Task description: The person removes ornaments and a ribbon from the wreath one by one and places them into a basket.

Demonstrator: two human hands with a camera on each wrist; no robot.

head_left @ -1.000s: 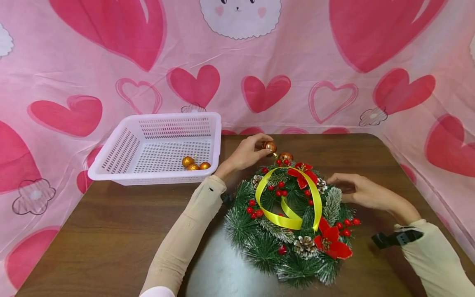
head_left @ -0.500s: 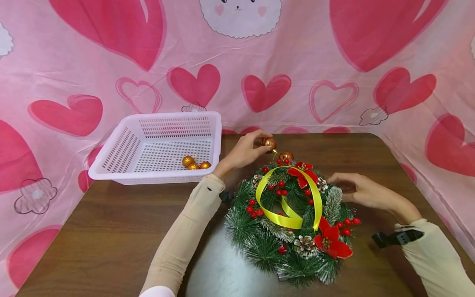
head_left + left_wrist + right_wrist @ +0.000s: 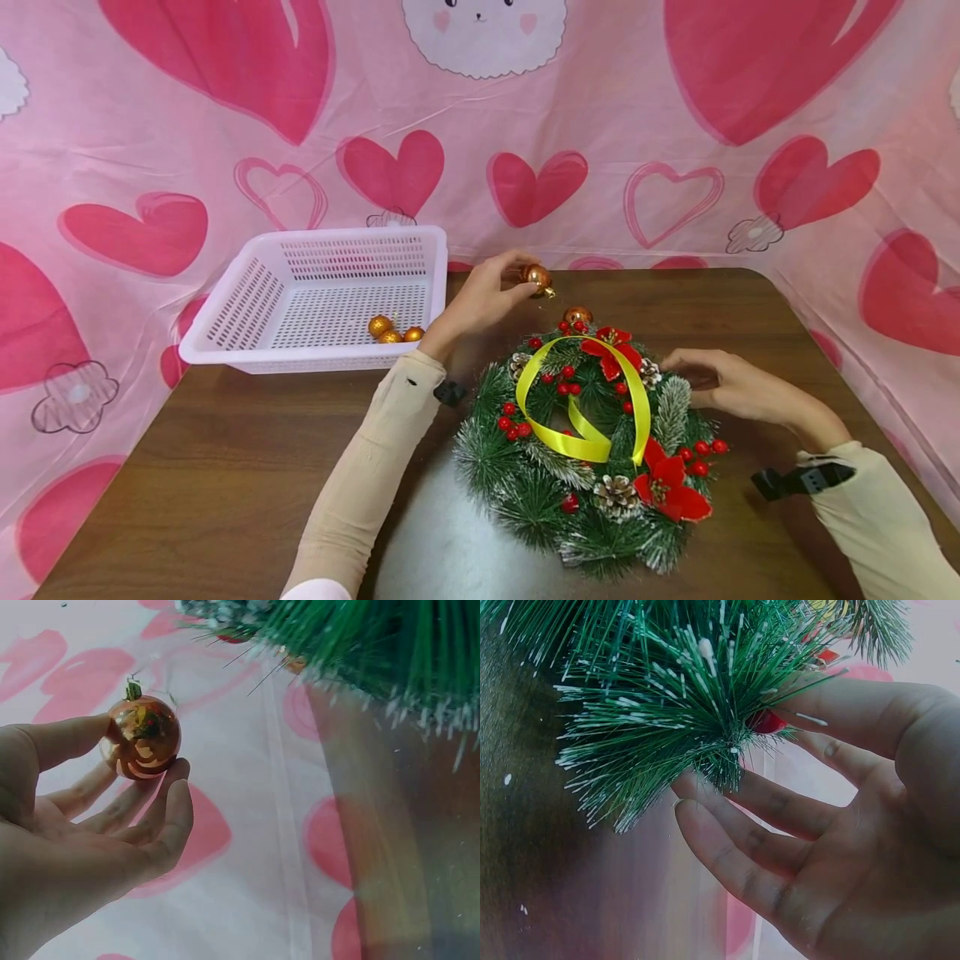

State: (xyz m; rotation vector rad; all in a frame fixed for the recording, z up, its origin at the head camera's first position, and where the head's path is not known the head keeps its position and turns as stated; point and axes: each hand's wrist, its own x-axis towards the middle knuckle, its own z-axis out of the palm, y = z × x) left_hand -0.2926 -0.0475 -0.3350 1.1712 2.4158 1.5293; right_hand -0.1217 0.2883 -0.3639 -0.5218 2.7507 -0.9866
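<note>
In the head view, a green Christmas wreath (image 3: 536, 508) lies on the table with red poinsettias, berries, pinecones and a yellow ribbon (image 3: 640, 400) looped over it. Beyond its far left side, my left hand (image 3: 480, 302) pinches a shiny copper bauble (image 3: 536, 277) between thumb and fingertips. The left wrist view shows the bauble (image 3: 146, 742) with its gold cap pointing up, apart from the wreath. A second copper bauble (image 3: 577, 316) sits at the wreath's far edge. My right hand (image 3: 738, 387) holds the wreath's right edge, thumb and fingers around frosted needles (image 3: 660, 720) in the right wrist view.
A white perforated basket (image 3: 307, 360) stands at the back left of the wooden table (image 3: 225, 467). Inside its near right corner lie several gold baubles (image 3: 380, 326). A pink heart-printed cloth (image 3: 465, 108) hangs behind the table.
My left hand has drawn the copper bauble away from the wreath's far edge, back and slightly left. My right hand and the wreath have stayed put.
</note>
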